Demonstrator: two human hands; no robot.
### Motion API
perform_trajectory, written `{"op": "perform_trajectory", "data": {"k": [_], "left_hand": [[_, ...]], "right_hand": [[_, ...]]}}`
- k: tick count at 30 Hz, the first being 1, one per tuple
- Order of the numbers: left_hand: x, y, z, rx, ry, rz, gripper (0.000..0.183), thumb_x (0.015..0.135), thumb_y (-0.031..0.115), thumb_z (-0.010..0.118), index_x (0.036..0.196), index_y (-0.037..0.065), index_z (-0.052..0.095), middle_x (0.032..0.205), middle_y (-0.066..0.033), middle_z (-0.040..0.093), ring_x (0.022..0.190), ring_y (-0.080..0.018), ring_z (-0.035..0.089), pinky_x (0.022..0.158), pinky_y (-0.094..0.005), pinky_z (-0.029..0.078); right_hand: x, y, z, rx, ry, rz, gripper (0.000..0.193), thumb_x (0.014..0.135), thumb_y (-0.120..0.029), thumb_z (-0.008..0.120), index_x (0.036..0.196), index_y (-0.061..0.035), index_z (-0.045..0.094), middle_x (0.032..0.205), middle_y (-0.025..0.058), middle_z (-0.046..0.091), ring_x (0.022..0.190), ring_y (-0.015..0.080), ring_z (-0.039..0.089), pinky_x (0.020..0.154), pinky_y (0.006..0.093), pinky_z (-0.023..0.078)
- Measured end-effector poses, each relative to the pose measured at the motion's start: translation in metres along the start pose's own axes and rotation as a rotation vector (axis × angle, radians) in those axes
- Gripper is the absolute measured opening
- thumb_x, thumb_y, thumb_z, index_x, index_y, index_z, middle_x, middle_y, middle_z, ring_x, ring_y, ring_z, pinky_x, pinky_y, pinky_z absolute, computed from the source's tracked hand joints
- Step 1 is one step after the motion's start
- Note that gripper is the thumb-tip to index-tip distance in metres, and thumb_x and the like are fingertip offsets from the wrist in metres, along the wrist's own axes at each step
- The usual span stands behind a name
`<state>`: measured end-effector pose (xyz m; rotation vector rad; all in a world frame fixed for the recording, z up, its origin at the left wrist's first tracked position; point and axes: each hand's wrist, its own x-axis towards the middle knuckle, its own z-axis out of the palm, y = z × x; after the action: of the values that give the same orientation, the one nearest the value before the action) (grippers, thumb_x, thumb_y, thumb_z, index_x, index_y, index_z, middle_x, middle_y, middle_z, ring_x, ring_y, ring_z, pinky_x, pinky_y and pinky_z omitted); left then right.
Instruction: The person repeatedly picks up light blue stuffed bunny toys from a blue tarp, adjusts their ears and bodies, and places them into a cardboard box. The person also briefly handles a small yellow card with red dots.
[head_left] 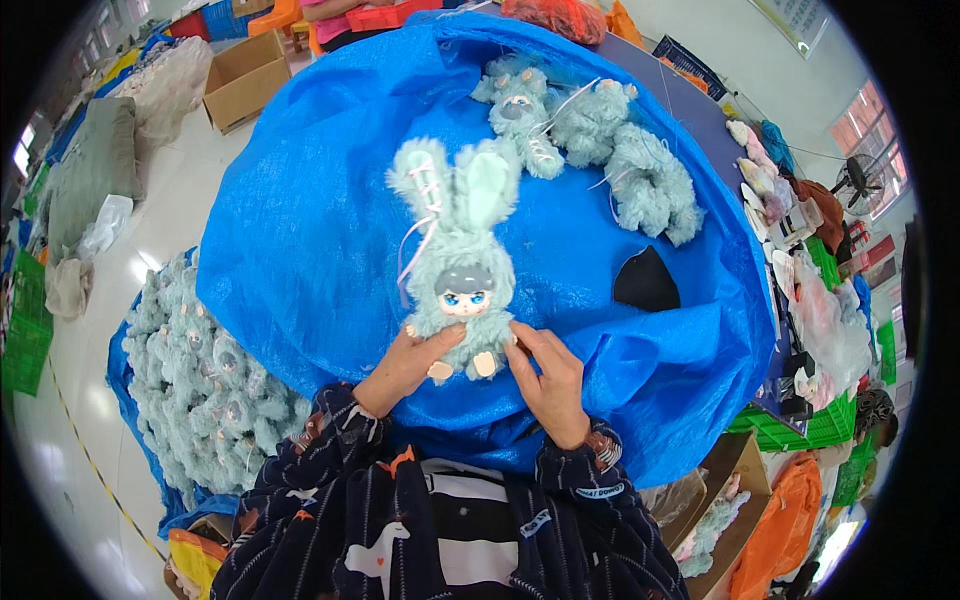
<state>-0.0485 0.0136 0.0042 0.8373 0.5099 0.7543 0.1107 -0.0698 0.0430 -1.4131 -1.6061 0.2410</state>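
**Crowded workshop floor under daylight**

A glossy pale floor (150, 250) reflects light beside a bench draped in blue tarpaulin (300, 250). A cardboard box (243, 78) stands at upper left, green crates (800, 428) at lower right, and a fan (852, 180) stands near bright windows (868, 130).

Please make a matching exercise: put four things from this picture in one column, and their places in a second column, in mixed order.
Things:
1. bunny doll
2. black cloth
3. cardboard box
4. doll pile

Places:
A. on the floor, upper left
B. between left hand and right hand
C. low, left of the tarp
D. on the tarp, right of the doll

Pairs: 1-B, 2-D, 3-A, 4-C
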Motion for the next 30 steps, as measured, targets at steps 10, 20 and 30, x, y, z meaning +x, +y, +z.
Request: {"op": "perform_trajectory", "data": {"k": [10, 20, 30], "left_hand": [[-0.004, -0.002, 0.007, 0.056, -0.014, 0.021, 0.038, 0.081, 0.008, 0.058, 0.117, 0.001, 0.046, 0.108, -0.0068, 0.054, 0.095, -0.0133, 0.052, 0.081, -0.0261, 0.044], [-0.002, -0.012, 0.005, 0.087, 0.049, 0.134, 0.032, 0.084, 0.011, 0.055, 0.114, 0.001, 0.049, 0.105, -0.0058, 0.055, 0.092, -0.0123, 0.052, 0.078, -0.0255, 0.044], [-0.007, -0.019, -0.008, 0.144, 0.115, 0.172, 0.033, 0.083, 0.008, 0.056, 0.114, 0.001, 0.049, 0.108, -0.0054, 0.055, 0.097, -0.0124, 0.051, 0.082, -0.0268, 0.042]], "right_hand": [[-0.001, 0.01, 0.011, 0.759, 0.106, 0.564, 0.014, 0.083, -0.005, 0.055, 0.094, 0.0037, 0.057, 0.07, 0.0023, 0.057, 0.059, 0.006, 0.051, 0.053, 0.0198, 0.043], [-0.011, -0.012, 0.026, -0.02, -0.051, 0.136, 0.015, 0.071, -0.003, 0.063, 0.082, -0.0024, 0.053, 0.055, 0.0068, 0.053, 0.046, 0.0121, 0.054, 0.041, 0.0241, 0.041], [-0.01, 0.002, 0.014, 0.972, -0.255, 0.921, 0.018, 0.086, -0.018, 0.048, 0.095, -0.0016, 0.048, 0.07, 0.0079, 0.057, 0.053, 0.0131, 0.054, 0.048, 0.0232, 0.045]]}}
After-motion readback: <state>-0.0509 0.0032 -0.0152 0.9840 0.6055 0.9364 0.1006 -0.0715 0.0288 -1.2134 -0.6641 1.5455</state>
